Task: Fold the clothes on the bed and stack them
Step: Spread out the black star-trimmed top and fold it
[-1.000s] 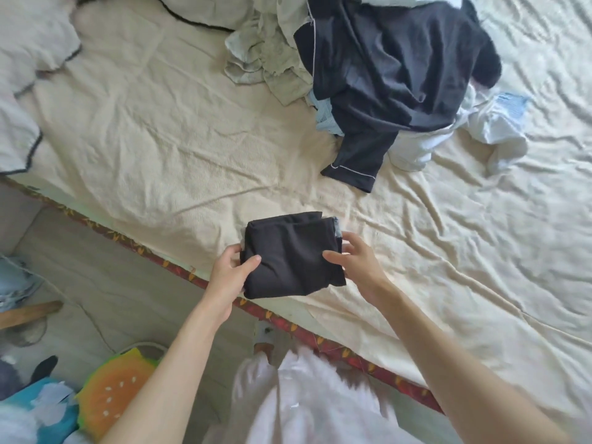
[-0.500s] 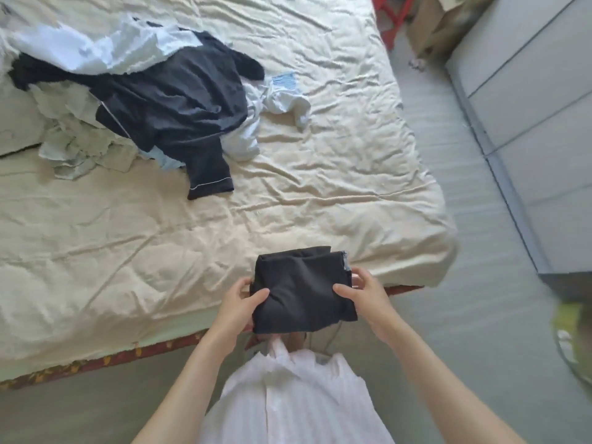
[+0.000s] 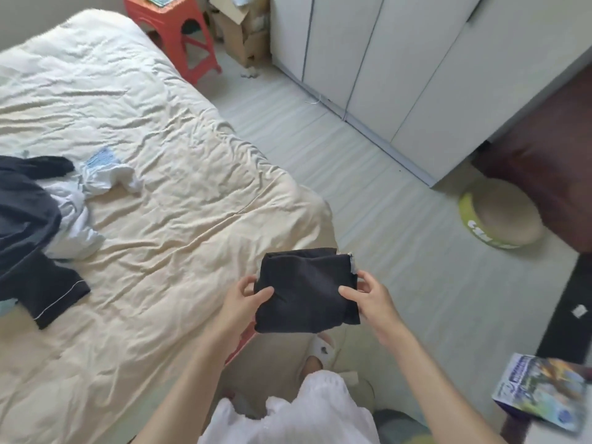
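bedroom floor, pale, runs between bed (image 3: pixel 166 200) and white wardrobe (image 3: pixel 384 65). bed wears a wrinkled cream sheet. folded black garment (image 3: pixel 304 290) held in the air, off the bed's near corner, over the floor. left hand (image 3: pixel 238 302) pinches its left edge, thumb on top, fingers under. right hand (image 3: pixel 373 298) pinches its right edge the same way. unfolded pile at bed's left edge: dark top (image 3: pixel 28 225) with white piping lying over white clothes (image 3: pixel 96 177). red stool (image 3: pixel 179 30) and cardboard box (image 3: pixel 243 36) beyond the bed. round green-rimmed tray (image 3: pixel 499 219) on floor near wardrobe.
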Available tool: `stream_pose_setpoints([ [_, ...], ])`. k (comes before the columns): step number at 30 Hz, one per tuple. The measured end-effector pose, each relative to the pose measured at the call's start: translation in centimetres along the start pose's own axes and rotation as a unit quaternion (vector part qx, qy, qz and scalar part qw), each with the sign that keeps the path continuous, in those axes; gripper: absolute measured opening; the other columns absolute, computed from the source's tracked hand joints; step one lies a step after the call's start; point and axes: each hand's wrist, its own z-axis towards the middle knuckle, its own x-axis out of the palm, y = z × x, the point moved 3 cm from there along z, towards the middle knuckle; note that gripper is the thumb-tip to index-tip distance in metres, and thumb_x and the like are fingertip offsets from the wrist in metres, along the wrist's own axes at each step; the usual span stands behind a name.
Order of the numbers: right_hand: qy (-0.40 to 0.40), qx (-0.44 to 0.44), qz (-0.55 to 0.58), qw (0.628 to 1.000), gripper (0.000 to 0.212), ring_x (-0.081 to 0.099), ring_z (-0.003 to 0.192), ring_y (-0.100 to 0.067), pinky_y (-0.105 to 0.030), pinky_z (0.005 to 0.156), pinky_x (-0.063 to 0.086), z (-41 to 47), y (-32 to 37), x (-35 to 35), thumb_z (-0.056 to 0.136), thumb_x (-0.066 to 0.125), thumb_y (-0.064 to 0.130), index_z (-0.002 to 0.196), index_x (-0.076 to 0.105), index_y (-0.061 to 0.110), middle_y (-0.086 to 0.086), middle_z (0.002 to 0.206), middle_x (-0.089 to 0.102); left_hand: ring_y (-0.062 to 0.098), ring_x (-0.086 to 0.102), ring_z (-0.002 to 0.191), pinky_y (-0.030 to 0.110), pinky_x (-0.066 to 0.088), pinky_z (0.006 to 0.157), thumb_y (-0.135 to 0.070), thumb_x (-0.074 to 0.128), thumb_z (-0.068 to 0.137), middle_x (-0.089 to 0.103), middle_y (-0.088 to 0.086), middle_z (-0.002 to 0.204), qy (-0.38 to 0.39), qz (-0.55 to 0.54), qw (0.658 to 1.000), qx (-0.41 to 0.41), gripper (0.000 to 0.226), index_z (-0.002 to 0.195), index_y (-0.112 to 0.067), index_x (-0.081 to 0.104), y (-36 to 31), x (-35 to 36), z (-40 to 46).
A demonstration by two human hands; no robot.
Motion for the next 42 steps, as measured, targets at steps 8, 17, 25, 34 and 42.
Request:
stream_pose_setpoints([
  [8,-0.052,-0.036,0.011,0.998,0.029,0.064,0.095,-0.017,-0.028,0.073,0.053,6.3,6.0,-14.7,0.085,0.067,0.009,0.095,0.055,0.033,0.002,0.103,0.064,0.014,0.072,0.073,0.031,0.057,0.058,-0.017,0.065,0.088,0.074,-0.006,0.080,0.037,0.032,0.999,0.022,0.014,0.100,-0.024,0.061,-5.6,16.4,5.5],
  [17,-0.036,-0.047,0.020,0.998,0.028,0.063,0.092,-0.013,-0.023,0.067,0.050,16.5,12.9,-21.8,0.085,0.066,0.011,0.100,0.055,0.031,0.002,0.102,0.063,0.013,0.070,0.071,0.027,0.055,0.060,-0.013,0.062,0.090,0.071,0.007,0.094,0.009,0.062,0.996,0.059,0.018,0.108,-0.016,0.058,-14.0,25.5,12.6],
  [25,-0.034,-0.040,-0.008,0.999,0.029,0.063,0.094,-0.017,-0.024,0.067,0.050,30.4,21.9,-27.6,0.084,0.066,0.010,0.107,0.055,0.024,-0.001,0.104,0.064,0.018,0.066,0.083,0.031,0.053,0.069,-0.016,0.061,0.091,0.069,0.005,0.095,0.006,0.044,0.999,0.032,0.030,0.119,-0.014,0.054,-22.4,34.0,25.1],
  [34,0.013,-0.046,-0.057,0.997,0.031,0.064,0.096,-0.021,-0.033,0.074,0.054,44.3,33.6,-30.2,0.084,0.067,0.010,0.110,0.056,0.022,-0.003,0.105,0.064,0.017,0.066,0.086,0.028,0.052,0.063,-0.018,0.060,0.092,0.068,0.004,0.100,-0.019,0.014,0.999,0.033,0.032,0.123,-0.014,0.050,-33.5,39.1,34.4],
  [42,0.162,-0.052,-0.167,0.971,0.026,0.065,0.093,-0.024,-0.035,0.073,0.053,56.9,41.8,-23.4,0.084,0.067,0.009,0.105,0.058,0.022,-0.005,0.101,0.066,0.022,0.065,0.092,0.030,0.053,0.068,-0.016,0.060,0.092,0.065,0.011,0.110,-0.168,-0.121,0.978,0.012,0.034,0.124,-0.011,0.050,-38.4,36.8,39.8],
])
